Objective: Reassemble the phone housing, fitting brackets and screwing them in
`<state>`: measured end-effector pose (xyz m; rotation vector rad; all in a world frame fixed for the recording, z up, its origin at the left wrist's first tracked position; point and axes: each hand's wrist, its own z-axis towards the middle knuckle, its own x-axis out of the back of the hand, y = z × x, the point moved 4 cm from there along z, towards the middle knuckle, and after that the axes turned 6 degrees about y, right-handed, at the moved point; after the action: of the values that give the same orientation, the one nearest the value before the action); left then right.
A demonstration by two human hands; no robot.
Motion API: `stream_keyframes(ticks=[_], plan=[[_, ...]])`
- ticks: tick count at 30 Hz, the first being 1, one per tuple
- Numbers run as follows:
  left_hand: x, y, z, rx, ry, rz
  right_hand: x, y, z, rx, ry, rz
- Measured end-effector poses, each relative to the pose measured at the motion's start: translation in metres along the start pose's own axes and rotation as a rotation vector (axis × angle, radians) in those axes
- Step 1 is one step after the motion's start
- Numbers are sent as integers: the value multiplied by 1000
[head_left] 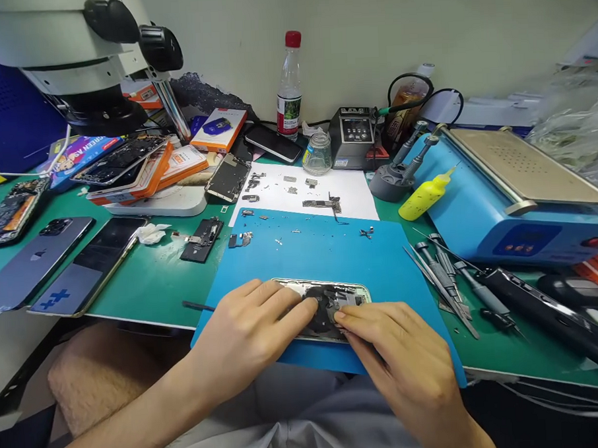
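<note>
An opened phone housing (328,335) lies lengthwise on the blue mat (242,279), its dark interior facing up. My left hand (254,325) covers the housing's left part, fingers curled over it and thumb tip resting inside. At the right part, my right hand (404,351) is closed, with thumb and finger pressed together over the interior; whatever lies between them is too small and hidden to name. Silvery parts (349,301) show inside the housing just past the fingertips. A thin dark stick (197,306) pokes out left of my left hand.
Tiny screws and parts dot the mat's far side; a logic board (320,203) lies on white paper (267,179). Tweezers (454,303) and screwdrivers lie right, below a blue heating station (497,222). A microscope (98,67) overhangs phones at left. A yellow bottle (424,199) leans nearby.
</note>
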<state>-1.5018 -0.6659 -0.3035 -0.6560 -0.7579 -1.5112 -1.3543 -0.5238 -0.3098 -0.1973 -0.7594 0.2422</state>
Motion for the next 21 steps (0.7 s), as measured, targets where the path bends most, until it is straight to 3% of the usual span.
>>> stream_keyframes(ticks=[12, 21], plan=[[-5, -6, -16, 158, -72, -156, 1, 1, 4, 29, -30, -35], [-3, -2, -7, -7, -187, -81, 7, 10, 2, -48, -98, 40]])
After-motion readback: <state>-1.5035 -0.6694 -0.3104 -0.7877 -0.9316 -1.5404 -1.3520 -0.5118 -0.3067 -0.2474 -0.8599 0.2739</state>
